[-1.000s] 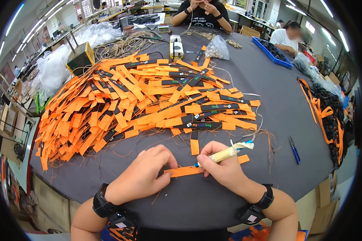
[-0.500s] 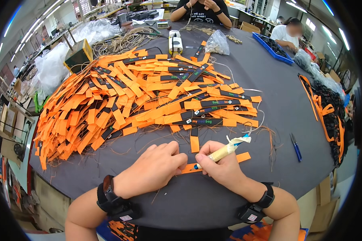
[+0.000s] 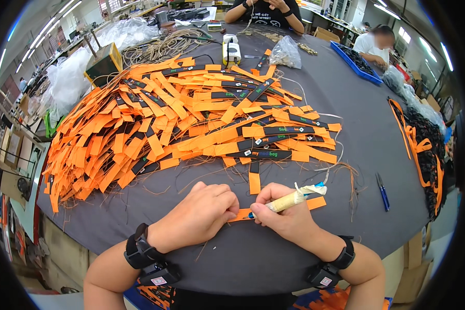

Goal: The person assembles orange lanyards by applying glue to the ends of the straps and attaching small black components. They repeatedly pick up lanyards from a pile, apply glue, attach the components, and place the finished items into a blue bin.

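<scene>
An orange strap lies flat on the grey table near its front edge. My left hand presses down on the strap's left end with curled fingers. My right hand grips a tape-wrapped tool whose tip meets the strap between my hands. A black band sits on each wrist.
A large heap of orange and black straps covers the table's left and middle. Blue snips lie to the right, more straps at the right edge. Far off are a blue tray, a plastic bag and two seated people.
My left hand has slid right along the strap until it sits against my right hand. The view has tipped slightly nearer the table.
</scene>
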Demonstrator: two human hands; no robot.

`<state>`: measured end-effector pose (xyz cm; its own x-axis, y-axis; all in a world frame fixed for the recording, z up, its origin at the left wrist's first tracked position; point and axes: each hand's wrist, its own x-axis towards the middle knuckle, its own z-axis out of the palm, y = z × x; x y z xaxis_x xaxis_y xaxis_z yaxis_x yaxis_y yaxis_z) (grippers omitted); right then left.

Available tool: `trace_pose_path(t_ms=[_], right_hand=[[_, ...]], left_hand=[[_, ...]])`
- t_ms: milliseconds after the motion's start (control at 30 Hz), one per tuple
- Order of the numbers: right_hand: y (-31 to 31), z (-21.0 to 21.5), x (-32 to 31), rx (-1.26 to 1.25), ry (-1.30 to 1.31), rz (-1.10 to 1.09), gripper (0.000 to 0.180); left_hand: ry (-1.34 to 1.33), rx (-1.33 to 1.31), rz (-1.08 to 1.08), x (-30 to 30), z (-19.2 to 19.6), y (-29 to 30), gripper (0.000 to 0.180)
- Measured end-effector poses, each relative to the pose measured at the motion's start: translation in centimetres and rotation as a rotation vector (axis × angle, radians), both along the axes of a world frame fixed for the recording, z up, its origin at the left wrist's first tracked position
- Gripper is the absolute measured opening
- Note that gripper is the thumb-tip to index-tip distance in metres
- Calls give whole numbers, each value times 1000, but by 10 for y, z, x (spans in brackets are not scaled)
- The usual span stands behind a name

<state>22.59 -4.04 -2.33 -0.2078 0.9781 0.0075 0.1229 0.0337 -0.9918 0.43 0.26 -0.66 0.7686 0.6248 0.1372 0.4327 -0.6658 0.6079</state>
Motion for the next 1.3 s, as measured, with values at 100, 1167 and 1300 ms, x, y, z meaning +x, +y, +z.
trace_pose_path(t_ms=[100,1167,1300], right_hand=[[0,0,0,-2,9,-1,14],[1,2,-4,-60,63,-48,17],[0,2,-2,-61,75,-34,17]], left_hand=[[-20,8,4,1,0,0,9],[-33,3,232,-6,5,-1,8],[38,64,152,-1,5,-4,9]])
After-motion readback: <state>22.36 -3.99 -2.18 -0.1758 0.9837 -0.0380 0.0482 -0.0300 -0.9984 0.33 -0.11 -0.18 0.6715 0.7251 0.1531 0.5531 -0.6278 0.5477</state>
